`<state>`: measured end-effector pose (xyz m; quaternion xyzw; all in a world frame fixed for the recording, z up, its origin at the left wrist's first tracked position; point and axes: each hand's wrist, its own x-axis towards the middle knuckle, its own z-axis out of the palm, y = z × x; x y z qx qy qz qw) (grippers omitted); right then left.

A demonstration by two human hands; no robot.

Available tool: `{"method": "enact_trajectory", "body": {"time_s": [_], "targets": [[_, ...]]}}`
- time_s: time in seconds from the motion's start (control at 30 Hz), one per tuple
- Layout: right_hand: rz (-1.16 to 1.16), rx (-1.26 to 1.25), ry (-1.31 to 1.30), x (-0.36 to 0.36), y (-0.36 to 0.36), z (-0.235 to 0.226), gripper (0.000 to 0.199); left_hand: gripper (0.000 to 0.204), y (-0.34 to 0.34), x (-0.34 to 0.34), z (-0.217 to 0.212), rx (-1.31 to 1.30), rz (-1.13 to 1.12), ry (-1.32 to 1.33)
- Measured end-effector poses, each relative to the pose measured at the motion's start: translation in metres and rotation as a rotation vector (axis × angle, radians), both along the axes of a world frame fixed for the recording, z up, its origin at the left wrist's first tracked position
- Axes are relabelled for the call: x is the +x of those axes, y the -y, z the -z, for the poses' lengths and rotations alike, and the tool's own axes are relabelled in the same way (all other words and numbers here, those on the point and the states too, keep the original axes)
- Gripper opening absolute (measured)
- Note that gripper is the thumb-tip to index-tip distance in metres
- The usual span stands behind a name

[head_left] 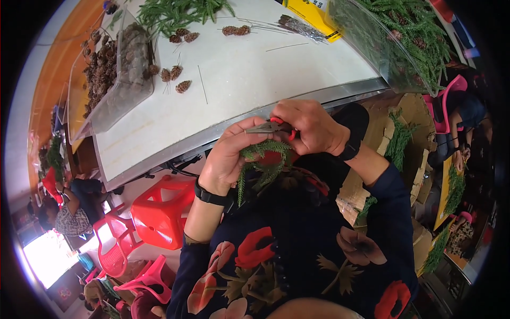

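Note:
My right hand is closed round the red handles of a pair of pliers. The metal jaws point left, to the fingertips of my left hand. Green needle-leaved sprigs are pinched in that left hand and hang down in a curve below the pliers. Both hands are held up close to my body, at the near edge of the white table. What lies between the jaws is hidden by my left fingers.
Small pine cones and thin wires lie on the table. A clear bin of cones stands left, a clear bin of greenery right. More greenery lies at the back. A red stool stands lower left. Other people sit at both sides.

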<state>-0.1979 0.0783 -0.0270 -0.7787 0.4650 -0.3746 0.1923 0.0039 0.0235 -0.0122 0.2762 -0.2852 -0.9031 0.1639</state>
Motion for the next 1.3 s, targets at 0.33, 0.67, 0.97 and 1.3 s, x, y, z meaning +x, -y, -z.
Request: {"method": "enact_trajectory", "body": {"time_s": [0.33,0.67,0.97,1.3], "targets": [[0.044,0.664,0.414,0.012,-0.012,-0.017,0.016,0.011,-0.002,0.004,0.009,-0.474,-0.151,0.232],[0.049,0.099,-0.016,0.002,-0.001,-0.003,0.023,0.016,0.008,0.003,0.003,-0.038,-0.003,0.075],[0.072,0.268,0.139,0.01,-0.01,-0.002,0.018,0.013,-0.007,-0.004,0.004,-0.229,-0.193,0.073],[0.091,0.67,0.436,0.014,-0.009,-0.005,0.028,0.008,-0.004,-0.003,0.01,-1.01,-0.253,0.497]]}}
